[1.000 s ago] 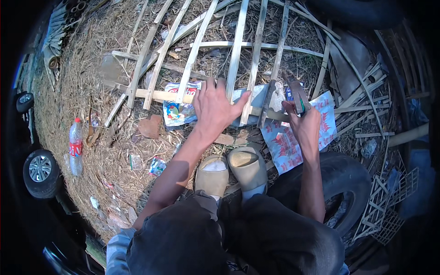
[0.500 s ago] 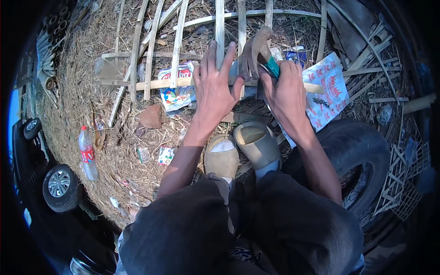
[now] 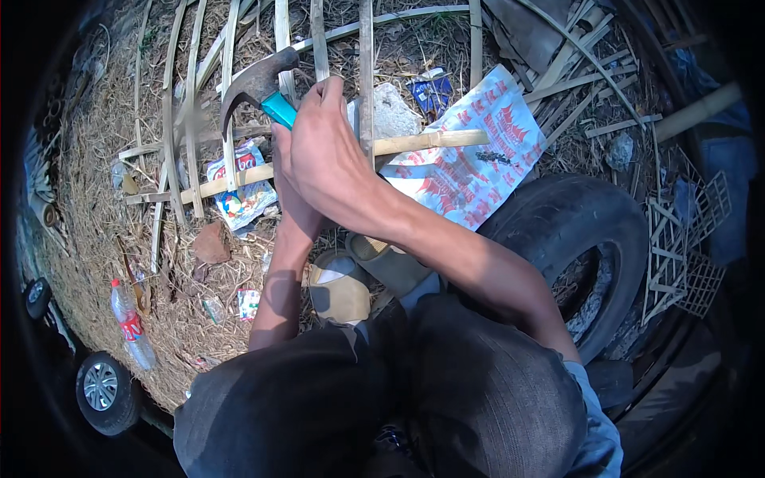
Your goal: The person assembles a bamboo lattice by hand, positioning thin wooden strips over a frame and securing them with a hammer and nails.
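My right hand [image 3: 339,167] is closed round the teal handle of a claw hammer [image 3: 263,77]. The curved metal head points up and to the left, above the slats. Just beneath, my left hand [image 3: 296,205] is by the bamboo crosspiece [image 3: 430,141]; the right hand covers most of it, and its fingers are hidden. Several long bamboo slats [image 3: 366,56] run away from me across this crosspiece. A second, curved strip [image 3: 390,16] crosses them farther off.
A red-and-white printed sheet [image 3: 470,159] lies under the crosspiece's right end. Near my right knee is a worn tyre [image 3: 550,215]. To the left are a brick piece [image 3: 211,243], a plastic bottle [image 3: 131,323] and a car wheel [image 3: 103,390]. Loose bamboo pieces [image 3: 574,48] lie at far right.
My right hand has carried the hammer left, across my left hand. The left hand, spread on the crosspiece before, is now mostly covered. The whole view has shifted to the right.
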